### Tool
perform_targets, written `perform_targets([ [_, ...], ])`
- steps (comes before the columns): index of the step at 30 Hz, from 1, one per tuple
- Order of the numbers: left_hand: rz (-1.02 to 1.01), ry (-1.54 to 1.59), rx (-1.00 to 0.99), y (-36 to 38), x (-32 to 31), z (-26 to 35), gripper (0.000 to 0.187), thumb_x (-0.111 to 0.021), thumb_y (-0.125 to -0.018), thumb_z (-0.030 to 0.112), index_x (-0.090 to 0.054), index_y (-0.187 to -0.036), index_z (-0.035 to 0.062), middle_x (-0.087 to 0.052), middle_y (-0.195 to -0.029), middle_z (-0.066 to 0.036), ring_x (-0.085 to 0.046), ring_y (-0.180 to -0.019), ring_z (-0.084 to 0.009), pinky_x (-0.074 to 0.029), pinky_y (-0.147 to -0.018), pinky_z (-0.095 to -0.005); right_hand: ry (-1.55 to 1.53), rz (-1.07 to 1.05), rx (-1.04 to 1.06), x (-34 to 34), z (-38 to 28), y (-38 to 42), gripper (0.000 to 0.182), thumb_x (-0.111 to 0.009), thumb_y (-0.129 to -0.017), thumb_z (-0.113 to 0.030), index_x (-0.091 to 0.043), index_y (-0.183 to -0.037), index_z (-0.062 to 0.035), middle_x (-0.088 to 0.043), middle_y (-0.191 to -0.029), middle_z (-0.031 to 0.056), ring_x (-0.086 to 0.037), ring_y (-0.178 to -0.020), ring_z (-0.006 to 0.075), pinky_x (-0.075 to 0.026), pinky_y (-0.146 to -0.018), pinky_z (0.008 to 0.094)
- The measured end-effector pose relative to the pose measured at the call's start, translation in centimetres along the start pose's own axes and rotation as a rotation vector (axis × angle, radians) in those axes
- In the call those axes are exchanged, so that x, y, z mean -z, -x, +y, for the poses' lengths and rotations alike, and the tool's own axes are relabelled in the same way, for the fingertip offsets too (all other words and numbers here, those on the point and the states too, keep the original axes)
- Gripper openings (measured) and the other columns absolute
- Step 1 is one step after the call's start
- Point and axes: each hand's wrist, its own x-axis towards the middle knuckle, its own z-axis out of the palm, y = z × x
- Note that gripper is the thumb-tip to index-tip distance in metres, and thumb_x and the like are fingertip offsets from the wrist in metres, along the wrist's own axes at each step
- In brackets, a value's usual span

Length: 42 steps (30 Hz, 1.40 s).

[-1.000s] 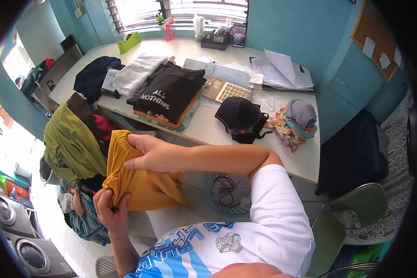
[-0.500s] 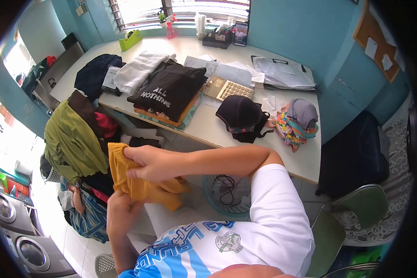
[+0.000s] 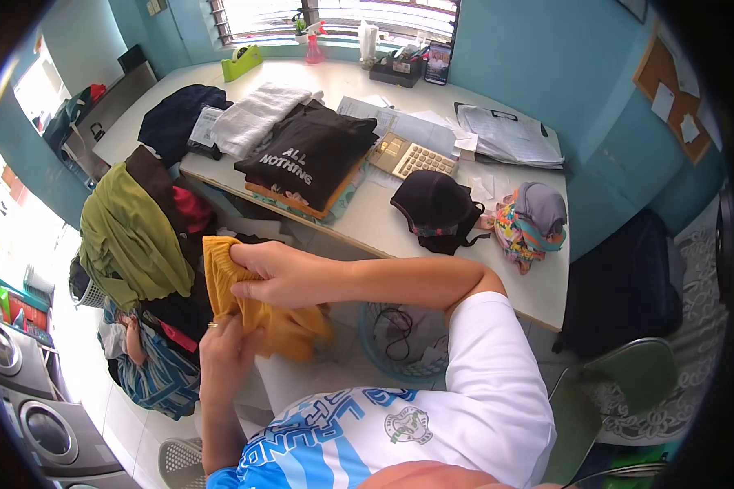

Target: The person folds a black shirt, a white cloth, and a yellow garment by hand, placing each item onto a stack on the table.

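Note:
A mustard-yellow garment [image 3: 289, 330] with a gathered elastic edge hangs between my hands, in front of my body. My right hand [image 3: 281, 273] grips its upper part, with the thumb laid over the cloth. Lower down, my left hand [image 3: 230, 346], wearing a ring, has its fingers closed on the gathered edge. The loose end of the garment droops to the right and is blurred. Left of my hands, a green garment [image 3: 130, 236] lies over a heaped laundry basket [image 3: 94, 293].
On the white table [image 3: 367, 224] lie a folded stack topped by a black shirt [image 3: 306, 155], a white towel [image 3: 261, 118], a calculator [image 3: 416, 155], a black bra [image 3: 432, 204] and a colourful bundle [image 3: 530, 220]. Under it stands a blue basket [image 3: 371, 359]. A green chair [image 3: 628, 379] is at right.
The view has shifted slightly, so the table appears a little to the right. My left hand has moved up and right along the garment's edge, and both hands keep hold.

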Motion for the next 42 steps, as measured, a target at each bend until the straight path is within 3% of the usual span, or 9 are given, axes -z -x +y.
perform_targets([
  [6, 0.115, -0.257, 0.073, -0.8, -1.0, 0.9, 0.033, -0.074, -0.071, 0.017, -0.063, -0.097, -0.0013, -0.062, -0.090, -0.018, -0.060, -0.082, -0.0350, -0.048, -0.071, -0.0421, 0.107, -0.078, 0.076, -1.3, 0.0, 0.4, 0.020, -0.057, -0.088, -0.012, -0.043, -0.088, 0.0030, -0.057, -0.079, 0.0179, -0.055, -0.071, 0.0289, -0.042, -0.064, 0.0372],
  [11, -0.257, 0.217, 0.041, -0.4, -0.9, 1.0, 0.028, -0.075, -0.068, 0.012, -0.065, -0.093, 0.0022, -0.063, -0.093, -0.016, -0.060, -0.087, -0.0349, -0.047, -0.079, -0.0418, 0.131, -0.133, 0.072, -1.7, 0.3, 0.6, 0.022, -0.056, -0.089, -0.014, -0.043, -0.089, 0.0038, -0.058, -0.081, 0.0210, -0.058, -0.075, 0.0363, -0.045, -0.064, 0.0377],
  [17, 0.386, -0.005, -0.287, 0.1, -1.3, 0.4, 0.024, -0.072, -0.065, 0.005, -0.065, -0.087, 0.0023, -0.057, -0.093, -0.014, -0.054, -0.090, -0.0313, -0.043, -0.083, -0.0415, 0.099, 0.109, 0.083, -0.3, -0.6, 0.4, 0.021, -0.056, -0.090, -0.013, -0.044, -0.090, 0.0043, -0.058, -0.079, 0.0206, -0.061, -0.077, 0.0331, -0.047, -0.067, 0.0370],
  [19, 0.448, -0.130, -0.237, 0.0, -0.7, 1.0, 0.027, -0.073, -0.061, 0.007, -0.064, -0.086, 0.0025, -0.055, -0.093, -0.012, -0.053, -0.091, -0.0312, -0.042, -0.085, -0.0444, 0.037, 0.153, 0.046, 0.2, -0.9, 0.3, 0.023, -0.056, -0.091, -0.014, -0.041, -0.086, 0.0025, -0.053, -0.074, 0.0137, -0.052, -0.069, 0.0186, -0.044, -0.062, 0.0319],
  [28, 0.090, 0.307, -0.246, 0.1, 0.0, 1.0, 0.019, -0.065, -0.072, 0.007, -0.063, -0.089, -0.0015, -0.058, -0.100, -0.014, -0.052, -0.104, -0.0309, -0.027, -0.104, -0.0501, 0.078, 0.236, 0.099, 1.3, -1.4, 0.4, 0.026, -0.059, -0.091, -0.014, -0.039, -0.082, 0.0010, -0.047, -0.071, 0.0072, -0.040, -0.067, 0.0088, -0.038, -0.058, 0.0293],
  [30, -0.190, 0.296, -0.239, -0.3, 1.3, 1.8, 0.018, -0.062, -0.076, 0.010, -0.062, -0.089, -0.0026, -0.060, -0.103, -0.014, -0.052, -0.110, -0.0326, -0.018, -0.108, -0.0527, 0.059, 0.235, 0.226, 0.7, -0.4, 0.2, 0.026, -0.059, -0.090, -0.013, -0.040, -0.082, 0.0012, -0.048, -0.068, 0.0101, -0.043, -0.064, 0.0136, -0.039, -0.057, 0.0316],
  [34, 0.296, -0.396, -0.038, -1.0, 1.2, 2.6, 0.022, -0.066, -0.076, 0.013, -0.060, -0.090, -0.0037, -0.060, -0.101, -0.018, -0.049, -0.113, -0.0379, -0.018, -0.107, -0.0555, 0.235, 0.246, 0.259, 0.8, -1.0, 0.7, 0.021, -0.058, -0.089, -0.010, -0.042, -0.082, 0.0016, -0.053, -0.069, 0.0170, -0.053, -0.063, 0.0290, -0.043, -0.059, 0.0365],
  [38, -0.145, -0.111, 0.094, 0.1, 1.7, 0.7, 0.024, -0.067, -0.076, 0.013, -0.059, -0.093, -0.0025, -0.060, -0.101, -0.019, -0.050, -0.115, -0.0380, -0.019, -0.106, -0.0562, 0.358, 0.195, 0.312, 1.0, -0.5, 0.4, 0.018, -0.056, -0.087, -0.008, -0.043, -0.083, 0.0022, -0.055, -0.072, 0.0214, -0.057, -0.070, 0.0398, -0.044, -0.060, 0.0410],
  [42, 0.166, -0.227, 0.011, -0.2, 0.7, 1.6, 0.051, -0.069, -0.076, 0.017, -0.050, -0.121, 0.0003, -0.058, -0.116, -0.018, -0.044, -0.123, -0.0356, -0.022, -0.107, -0.0509, 0.387, 0.108, 0.325, 0.4, -0.1, 0.4, 0.015, -0.055, -0.087, -0.009, -0.045, -0.085, 0.0026, -0.058, -0.071, 0.0241, -0.059, -0.070, 0.0421, -0.045, -0.060, 0.0441],
])
